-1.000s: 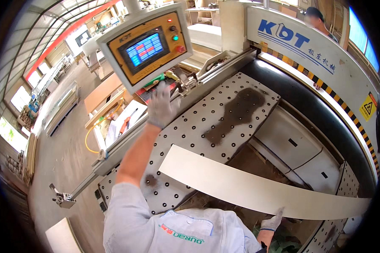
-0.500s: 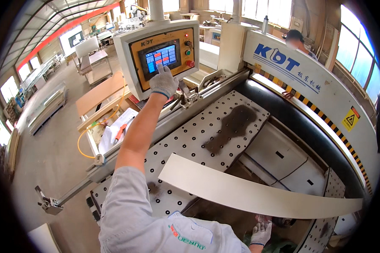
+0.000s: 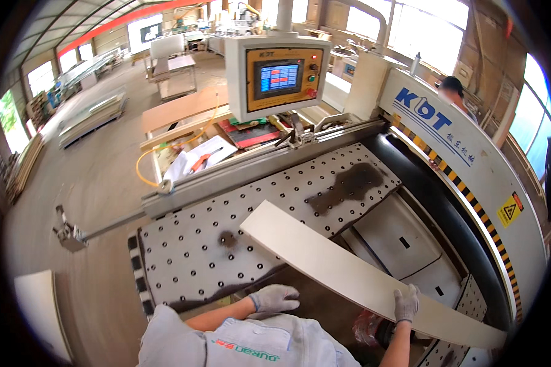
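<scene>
One long white board (image 3: 349, 269) is the thing in hand, and the head view shows it whole — a narrow plank lying flat across the perforated surface (image 3: 226, 244) of the machine. Its long axis runs on a slant, from the far-left end, which rests over the dotted plate near the middle of the picture, down to the near-right end by the black-and-yellow striped guard (image 3: 471, 202). The right hand (image 3: 405, 303), gloved, is closed over the board's near edge, fingers curled on top, well toward the right end — so most of the plank's length lies away from the grip, up and to the left. The left hand (image 3: 274, 298), also gloved, lies with fingers loosely spread and holds nothing; it rests low near the person's chest, just short of the board's near edge and closer to its left half, apart from it. Beyond the plate, the control panel (image 3: 280, 76) with its small screen faces the person; the board's far end points roughly toward it.
</scene>
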Motion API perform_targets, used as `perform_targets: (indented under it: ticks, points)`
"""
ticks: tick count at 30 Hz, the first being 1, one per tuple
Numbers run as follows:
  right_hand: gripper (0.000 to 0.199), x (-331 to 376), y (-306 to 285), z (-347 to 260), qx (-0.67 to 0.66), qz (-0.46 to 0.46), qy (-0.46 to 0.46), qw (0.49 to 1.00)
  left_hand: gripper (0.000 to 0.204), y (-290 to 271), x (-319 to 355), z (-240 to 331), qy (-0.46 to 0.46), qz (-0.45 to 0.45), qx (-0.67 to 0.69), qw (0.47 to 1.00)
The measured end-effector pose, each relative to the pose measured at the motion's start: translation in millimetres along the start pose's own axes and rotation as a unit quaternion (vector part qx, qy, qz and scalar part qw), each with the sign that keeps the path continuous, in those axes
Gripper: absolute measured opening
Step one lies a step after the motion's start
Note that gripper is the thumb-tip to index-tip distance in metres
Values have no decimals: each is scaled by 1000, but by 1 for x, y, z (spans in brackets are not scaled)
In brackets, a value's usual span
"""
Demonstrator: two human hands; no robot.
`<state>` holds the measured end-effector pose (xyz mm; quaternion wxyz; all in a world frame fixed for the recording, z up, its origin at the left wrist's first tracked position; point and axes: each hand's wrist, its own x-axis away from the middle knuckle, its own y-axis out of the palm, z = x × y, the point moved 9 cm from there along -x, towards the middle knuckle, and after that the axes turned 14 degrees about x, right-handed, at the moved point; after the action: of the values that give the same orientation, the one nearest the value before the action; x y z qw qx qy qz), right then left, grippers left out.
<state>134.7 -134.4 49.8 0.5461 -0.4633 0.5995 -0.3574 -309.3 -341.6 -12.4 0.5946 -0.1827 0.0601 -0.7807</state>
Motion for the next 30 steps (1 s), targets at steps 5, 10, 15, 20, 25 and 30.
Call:
perform_targets:
  ticks: [5,10,15,20,25,30]
  points:
    - [64,-57,70,37,74,-232,-53,969,65,70,85,-48,-141,46,6,989]
    - [79,-81,133,60,192,-298,-40,934,61,115,139,-41,-210,146,37,966]
    - [87,-29,150,68,152,-298,-119,935,53,199,132,-34,-123,99,168,973]
    - [91,96,71,-12,173,-295,-185,921,64,249,152,-55,-118,135,240,954]
    - [90,228,30,-99,151,-337,-290,883,51,288,202,-45,-157,176,713,660]
    - [84,357,-6,-216,60,-329,-386,860,44,305,285,-111,-36,237,764,599]
